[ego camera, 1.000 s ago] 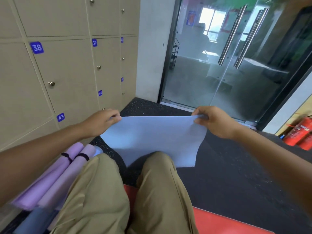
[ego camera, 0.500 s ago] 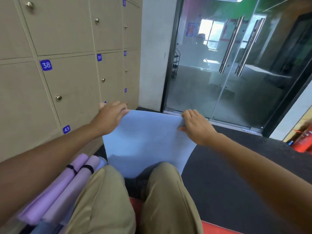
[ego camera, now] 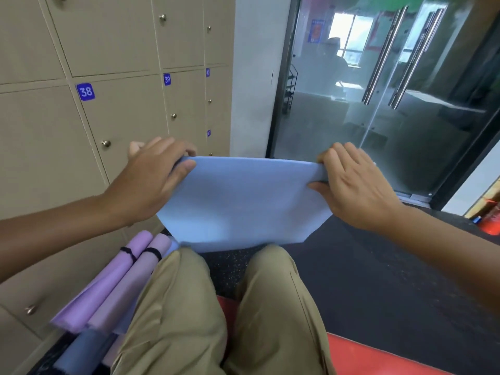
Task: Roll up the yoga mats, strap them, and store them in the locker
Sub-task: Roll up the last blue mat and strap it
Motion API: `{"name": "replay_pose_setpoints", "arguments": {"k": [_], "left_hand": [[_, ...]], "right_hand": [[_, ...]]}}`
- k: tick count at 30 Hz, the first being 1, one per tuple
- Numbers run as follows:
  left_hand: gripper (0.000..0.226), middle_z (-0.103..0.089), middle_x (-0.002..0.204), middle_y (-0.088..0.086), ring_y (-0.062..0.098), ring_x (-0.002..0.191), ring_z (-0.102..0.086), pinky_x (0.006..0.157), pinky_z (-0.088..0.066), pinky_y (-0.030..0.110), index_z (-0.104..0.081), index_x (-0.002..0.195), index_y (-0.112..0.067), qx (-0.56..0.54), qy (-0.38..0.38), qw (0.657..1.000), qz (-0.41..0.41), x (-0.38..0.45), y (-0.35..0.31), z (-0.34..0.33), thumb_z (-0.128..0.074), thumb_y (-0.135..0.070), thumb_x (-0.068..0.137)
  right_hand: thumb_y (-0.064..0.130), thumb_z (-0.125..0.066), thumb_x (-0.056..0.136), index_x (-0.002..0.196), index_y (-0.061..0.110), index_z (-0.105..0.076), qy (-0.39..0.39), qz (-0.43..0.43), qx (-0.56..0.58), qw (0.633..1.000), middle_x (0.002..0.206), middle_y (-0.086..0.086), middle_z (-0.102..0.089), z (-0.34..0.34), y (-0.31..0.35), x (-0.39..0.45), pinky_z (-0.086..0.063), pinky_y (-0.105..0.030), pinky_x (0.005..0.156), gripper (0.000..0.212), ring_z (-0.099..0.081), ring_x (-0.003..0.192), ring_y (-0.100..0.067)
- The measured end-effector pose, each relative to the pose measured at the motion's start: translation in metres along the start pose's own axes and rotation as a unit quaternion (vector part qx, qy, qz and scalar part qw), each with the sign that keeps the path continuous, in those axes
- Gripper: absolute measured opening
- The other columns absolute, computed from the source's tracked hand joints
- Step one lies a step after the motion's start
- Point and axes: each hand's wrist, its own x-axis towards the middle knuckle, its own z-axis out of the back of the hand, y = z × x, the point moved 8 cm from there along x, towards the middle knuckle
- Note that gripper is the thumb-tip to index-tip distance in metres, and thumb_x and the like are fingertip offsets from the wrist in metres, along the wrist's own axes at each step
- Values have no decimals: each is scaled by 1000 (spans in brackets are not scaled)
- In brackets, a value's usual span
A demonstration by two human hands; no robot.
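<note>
Nearest the camera, the person's knees in khaki trousers [ego camera: 189, 307] fill the lower middle, with a red pad [ego camera: 378, 358] under them on the dark speckled floor [ego camera: 378, 280]. Along the left knee, against the foot of the lockers, lie two rolled purple mats [ego camera: 113, 288], each cinched near its far end by a black strap [ego camera: 154, 253]; a darker blue-grey roll [ego camera: 81, 350] lies nearer still, partly hidden.

Just past the knees, the light blue mat [ego camera: 243, 204] is held up off the floor by its top edge. The left hand [ego camera: 154, 180] grips the top left corner, fingers curled over the edge and thumb pressed on the near face. The right hand [ego camera: 351, 182] grips the top right corner the same way, fingers over the top, thumb pinching below. The sheet sags and bows between the hands, so it looks thin, light and floppy rather than stiff; its surface seems matte, likely easy to grip. Holding both top corners keeps the edge straight, which should matter for starting an even, tight roll; a one-sided hold would probably let it skew.

Beyond, beige lockers [ego camera: 121, 117] numbered 38 and 39 stand shut on the left, and glass doors [ego camera: 378, 104] close the far side.
</note>
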Motion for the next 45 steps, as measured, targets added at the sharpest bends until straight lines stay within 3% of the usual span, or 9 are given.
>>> {"name": "replay_pose_setpoints", "arguments": {"k": [10, 13, 20, 25, 32, 37, 39, 42, 45], "left_hand": [[16, -53, 95, -18, 12, 91, -48, 81, -24, 37, -48, 103, -40, -63, 110, 991, 51, -116, -50, 6, -33, -44, 102], [14, -51, 96, -23, -2, 100, -46, 86, -26, 31, -46, 95, -42, -88, 144, 982, 83, -159, -63, -4, -34, -45, 101], [11, -55, 100, -19, -2, 100, -50, 90, -32, 36, -46, 96, -49, -121, 228, 955, 145, -231, -71, -35, -37, -54, 97], [17, -55, 90, -23, -8, 93, -47, 80, -26, 27, -50, 89, -44, -86, 264, 950, 145, -244, -74, -49, -37, -50, 98], [35, -61, 88, -19, 0, 85, -53, 91, -31, 27, -50, 74, -36, -130, 287, 930, 191, -242, -64, -72, -31, -60, 91], [29, -62, 74, -9, 11, 75, -59, 80, -37, 31, -57, 86, -37, -199, 304, 895, 260, -246, -51, -88, -42, -63, 85], [20, -62, 76, -4, 15, 75, -60, 77, -37, 29, -56, 89, -37, -187, 309, 893, 270, -246, -50, -91, -50, -56, 90], [11, -62, 85, -11, 11, 80, -60, 76, -37, 29, -53, 91, -40, -167, 295, 901, 271, -246, -51, -90, -59, -37, 99], [5, -60, 101, -16, 4, 91, -58, 87, -39, 39, -53, 92, -42, -153, 284, 910, 260, -239, -54, -91, -56, -38, 90]], "right_hand": [[36, -32, 108, 101, 11, -49, 67, 6, 138, 988, 94, -1, -50, 25, 60, -95, -40, -45, 72, 31, -43, 77, -28], [33, -33, 107, 96, 13, -51, 89, -5, 175, 981, 90, 4, -48, 18, 81, -130, -40, -46, 66, 29, -43, 72, -27], [35, -33, 107, 94, 21, -50, 188, -18, 233, 954, 87, 15, -40, -18, 117, -195, -44, -40, 67, 25, -43, 72, -18], [43, -21, 109, 93, 32, -42, 261, -17, 265, 928, 82, 18, -43, -40, 130, -219, -42, -31, 64, 28, -42, 73, -10], [52, -30, 105, 85, 36, -41, 364, -92, 368, 851, 83, 14, -52, -71, 124, -219, -40, -22, 64, 28, -49, 75, -11], [33, -57, 103, 88, 18, -53, 419, -227, 511, 716, 69, 11, -43, -99, 119, -227, -35, -18, 60, 22, -36, 64, -7], [26, -64, 100, 85, 19, -56, 394, -230, 512, 728, 73, 14, -49, -102, 119, -226, -37, -16, 63, 18, -42, 66, -6], [15, -70, 95, 84, 30, -58, 292, -188, 451, 822, 89, 15, -56, -95, 120, -220, -40, -17, 76, 22, -53, 86, -10], [8, -54, 98, 93, 30, -58, 200, -93, 411, 884, 94, 18, -55, -83, 134, -221, -38, -28, 84, 22, -52, 89, -8]]}}
